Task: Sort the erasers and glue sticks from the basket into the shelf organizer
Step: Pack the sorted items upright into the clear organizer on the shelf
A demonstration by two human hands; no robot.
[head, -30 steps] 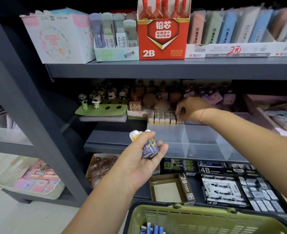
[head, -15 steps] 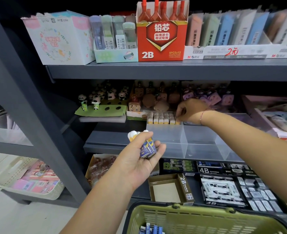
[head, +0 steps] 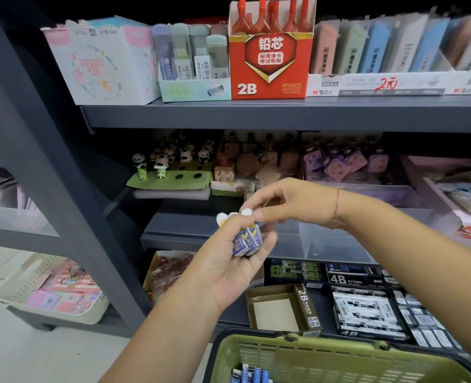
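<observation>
1. Head view, low and in the middle: left hand (head: 228, 262) palm up, fingers curled round a little bunch of small white erasers in blue paper sleeves (head: 247, 240), white ends poking up.
2. Just above it: right hand (head: 295, 203) reaching in from the right, thumb and first finger pinched on the white top of one eraser in that bunch, other fingers loosely bent.
3. Right behind both hands: clear plastic shelf organizer (head: 328, 239) with see-through walls, sitting on the middle dark grey metal shelf (head: 173, 233).
4. At the bottom edge: green plastic basket with slots (head: 325, 352), a few blue and white packs (head: 252, 376) down inside, too blurry to tell which kind.
5. Up on the top shelf: red cardboard box marked 2B (head: 270, 64), standing between other boxes.
</observation>
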